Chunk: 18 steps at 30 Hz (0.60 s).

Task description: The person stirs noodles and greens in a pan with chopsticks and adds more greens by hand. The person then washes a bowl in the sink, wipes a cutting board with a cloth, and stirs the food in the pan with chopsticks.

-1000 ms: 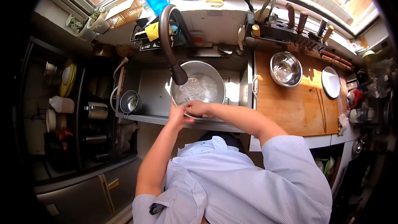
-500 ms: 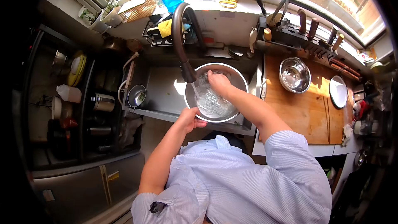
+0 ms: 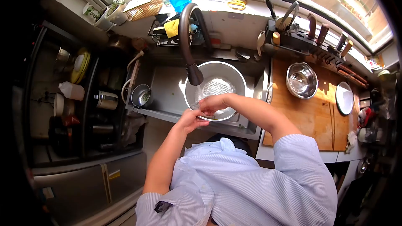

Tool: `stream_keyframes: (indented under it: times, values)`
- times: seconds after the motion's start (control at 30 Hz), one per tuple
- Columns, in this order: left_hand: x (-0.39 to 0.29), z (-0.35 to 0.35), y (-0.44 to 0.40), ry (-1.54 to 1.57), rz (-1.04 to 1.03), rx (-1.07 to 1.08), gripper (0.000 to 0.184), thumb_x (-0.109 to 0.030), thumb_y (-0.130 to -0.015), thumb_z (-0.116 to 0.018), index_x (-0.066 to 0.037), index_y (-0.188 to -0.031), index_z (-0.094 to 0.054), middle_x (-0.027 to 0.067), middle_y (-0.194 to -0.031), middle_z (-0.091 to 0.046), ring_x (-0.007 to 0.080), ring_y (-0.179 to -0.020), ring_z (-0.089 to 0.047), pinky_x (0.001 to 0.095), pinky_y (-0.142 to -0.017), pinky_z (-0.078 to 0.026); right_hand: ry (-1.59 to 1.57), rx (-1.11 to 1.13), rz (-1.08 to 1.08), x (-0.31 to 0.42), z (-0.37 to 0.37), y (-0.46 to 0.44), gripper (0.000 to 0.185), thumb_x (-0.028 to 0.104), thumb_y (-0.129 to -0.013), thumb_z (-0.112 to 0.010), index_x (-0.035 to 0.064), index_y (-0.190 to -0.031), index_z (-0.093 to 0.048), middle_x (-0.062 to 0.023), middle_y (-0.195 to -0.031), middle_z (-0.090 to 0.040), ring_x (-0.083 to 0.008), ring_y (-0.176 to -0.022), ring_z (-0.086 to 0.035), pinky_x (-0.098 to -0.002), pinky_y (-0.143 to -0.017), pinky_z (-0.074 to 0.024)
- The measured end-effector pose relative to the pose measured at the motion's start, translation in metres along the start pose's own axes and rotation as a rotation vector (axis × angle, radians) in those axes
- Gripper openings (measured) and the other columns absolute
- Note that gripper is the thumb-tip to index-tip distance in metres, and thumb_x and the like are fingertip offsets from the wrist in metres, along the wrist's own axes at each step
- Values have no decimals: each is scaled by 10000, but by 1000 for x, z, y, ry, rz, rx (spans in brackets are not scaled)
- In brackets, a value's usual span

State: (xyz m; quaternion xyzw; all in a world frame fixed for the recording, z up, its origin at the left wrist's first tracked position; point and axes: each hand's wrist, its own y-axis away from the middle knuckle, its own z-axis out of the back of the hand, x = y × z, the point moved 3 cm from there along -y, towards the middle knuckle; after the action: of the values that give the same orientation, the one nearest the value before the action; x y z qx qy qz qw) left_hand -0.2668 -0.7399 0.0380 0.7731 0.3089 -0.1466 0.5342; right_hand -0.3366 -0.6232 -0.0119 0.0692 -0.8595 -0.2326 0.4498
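Note:
A large round metal pot (image 3: 243,84) stands in the sink under the dark curved faucet (image 3: 193,73), from which water runs into it. Rippled water (image 3: 217,87) catches light inside the pot. My left hand (image 3: 191,120) is closed on the near-left rim, its thumb at the edge and its fingers on the outside. Inside the pot, close to that same wall, is my right hand (image 3: 212,104), with fingers curled down; whatever it may hold is hidden. The two hands are almost touching.
A small metal strainer or pot (image 3: 141,95) sits at the sink's left. To the right, a wooden board (image 3: 310,119) bears a steel bowl (image 3: 302,80), a white plate (image 3: 344,98) and chopsticks (image 3: 331,125). Behind stands a knife rack (image 3: 293,37); a yellow sponge (image 3: 171,28) lies in a caddy.
My right hand has moved from the far side of the pot to its near-left wall, beside my left hand. The splashing water has calmed. My left hand stays at the rim.

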Motion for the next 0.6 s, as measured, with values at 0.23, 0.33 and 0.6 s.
stream_keyframes:
  times: [0.23,0.33,0.6]
  values:
    - [-7,12,-2,-68,-54,-197,304,-10,-768,-431,128,-1038,-448,229,-838,-595,305,-645,-634,357,-537,-576,1343,-424,-91,-4,30,34,211,247,-692,-635,51,-739,-572,-85,-678,-599,-207,-658,-586,-317,-603,-447]
    - [-15,10,-3,-61,-92,-266,313,-20,-775,-438,125,-1052,-440,222,-843,-592,302,-648,-632,349,-536,-573,1733,-648,128,9,55,47,228,244,-677,-635,38,-755,-574,-144,-700,-622,-288,-706,-614,-360,-620,-469]
    - [-25,11,-3,-99,-124,-258,584,10,-731,-402,-56,-1274,-197,232,-973,-532,309,-614,-631,363,-482,-570,1119,-1487,196,74,92,101,369,327,-822,-472,52,-1068,-457,-187,-821,-633,-345,-787,-616,-440,-718,-476]
